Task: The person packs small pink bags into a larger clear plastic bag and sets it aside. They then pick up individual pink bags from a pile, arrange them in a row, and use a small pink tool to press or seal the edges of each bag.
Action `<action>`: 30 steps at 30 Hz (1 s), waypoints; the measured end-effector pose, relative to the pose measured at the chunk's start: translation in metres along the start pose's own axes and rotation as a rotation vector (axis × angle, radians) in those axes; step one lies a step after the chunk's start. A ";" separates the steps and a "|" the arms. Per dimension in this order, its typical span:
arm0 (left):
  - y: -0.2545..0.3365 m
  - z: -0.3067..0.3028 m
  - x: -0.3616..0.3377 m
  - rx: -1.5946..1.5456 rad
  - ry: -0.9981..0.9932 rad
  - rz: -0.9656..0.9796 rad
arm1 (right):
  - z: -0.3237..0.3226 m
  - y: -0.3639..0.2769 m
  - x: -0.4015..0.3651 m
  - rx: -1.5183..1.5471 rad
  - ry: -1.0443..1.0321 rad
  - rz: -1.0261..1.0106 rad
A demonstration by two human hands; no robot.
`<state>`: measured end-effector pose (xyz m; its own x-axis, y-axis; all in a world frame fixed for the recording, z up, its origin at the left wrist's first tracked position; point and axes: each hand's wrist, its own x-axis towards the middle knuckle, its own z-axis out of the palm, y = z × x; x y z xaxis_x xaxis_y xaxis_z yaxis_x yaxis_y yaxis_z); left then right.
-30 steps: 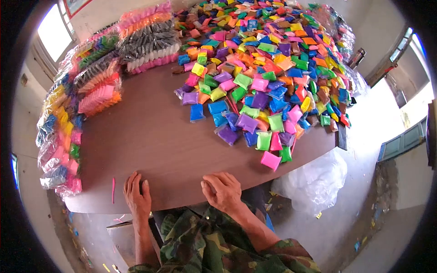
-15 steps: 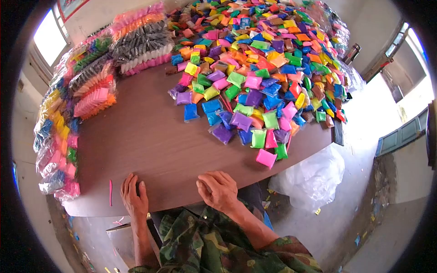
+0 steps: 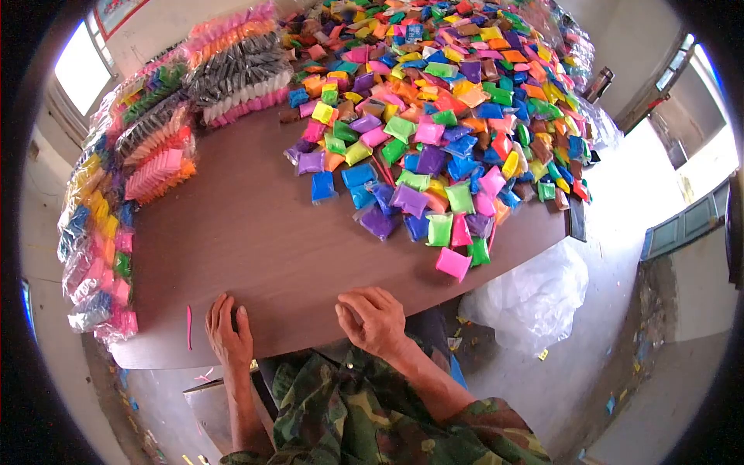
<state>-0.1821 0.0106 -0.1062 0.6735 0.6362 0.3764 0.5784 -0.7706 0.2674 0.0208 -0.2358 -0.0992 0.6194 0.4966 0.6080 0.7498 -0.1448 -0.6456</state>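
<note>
My left hand (image 3: 229, 329) lies on the brown table (image 3: 232, 248) near its front edge, fingers stretched forward and thumb apart, holding nothing. Just left of it is a thin pink strip (image 3: 189, 328). My right hand (image 3: 372, 319) rests at the same edge, loosely bent with a gap between thumb and fingers; nothing shows in it. The nearest packet to it is a bright pink one (image 3: 452, 264), at the front of a large heap of small, soft-looking packets (image 3: 428, 161) in many colours.
Stacked bundles of packets in clear wrap line the table's left side (image 3: 97, 256) and back left (image 3: 240, 74). A clear plastic bag (image 3: 531, 298) hangs or lies beyond the right front edge. A flask-like bottle (image 3: 599, 84) stands behind the heap. Scraps litter the floor.
The view has shifted very slightly. Both hands stay in nearly the same place on the table, and the packets have not moved.
</note>
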 end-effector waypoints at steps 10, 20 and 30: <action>0.001 0.000 0.001 0.001 -0.003 -0.012 | -0.002 0.001 -0.002 0.110 0.022 0.062; 0.001 0.000 0.001 -0.028 0.033 -0.009 | -0.087 0.030 -0.012 -0.364 0.223 0.175; 0.002 0.002 0.000 -0.041 0.064 -0.007 | -0.122 0.061 -0.007 -0.672 0.127 0.204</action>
<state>-0.1797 0.0090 -0.1070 0.6384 0.6385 0.4298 0.5624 -0.7682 0.3059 0.0905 -0.3523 -0.0866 0.7541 0.3061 0.5810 0.5720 -0.7408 -0.3521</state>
